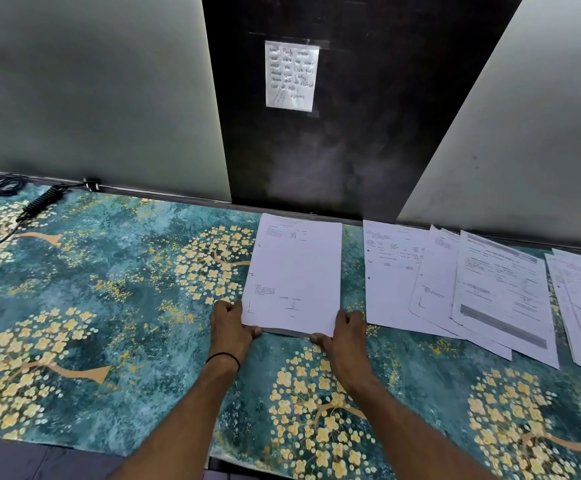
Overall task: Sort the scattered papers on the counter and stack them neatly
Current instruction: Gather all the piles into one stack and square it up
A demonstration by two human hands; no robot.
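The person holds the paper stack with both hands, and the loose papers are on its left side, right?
Not quite. The head view shows the left hand and right hand holding the paper stack, but the loose papers lie to its right.

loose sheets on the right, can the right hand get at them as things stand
Probably yes. The sheets lie flat just beside the right hand, with only bare counter between; it would first have to release the stack it holds.
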